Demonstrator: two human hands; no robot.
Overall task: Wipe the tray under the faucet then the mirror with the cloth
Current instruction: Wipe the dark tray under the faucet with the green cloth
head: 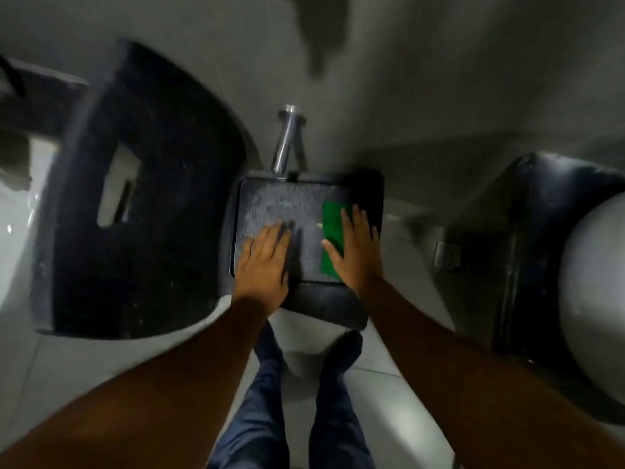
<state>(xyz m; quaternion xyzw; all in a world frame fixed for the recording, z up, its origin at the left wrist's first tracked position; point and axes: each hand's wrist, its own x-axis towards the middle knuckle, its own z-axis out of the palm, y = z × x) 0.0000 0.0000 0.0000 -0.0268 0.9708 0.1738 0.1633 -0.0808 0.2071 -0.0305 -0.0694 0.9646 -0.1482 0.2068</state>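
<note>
A dark rectangular tray (370, 194) with a grey ribbed inner surface sits below a chrome faucet (285, 140) that juts from the grey wall. A green cloth (333, 220) lies flat on the tray's right side. My right hand (355, 250) presses flat on the cloth, fingers spread. My left hand (265, 258) rests flat on the tray's lower left part, palm down, holding nothing. No mirror is in view. The picture is blurred.
A large black curved fixture (135, 198) with a rectangular cut-out stands to the left of the tray. Another dark fixture with a pale round body (592, 282) is at the right. A small floor drain (447, 255) lies between. My legs and shoes stand on pale floor tiles below.
</note>
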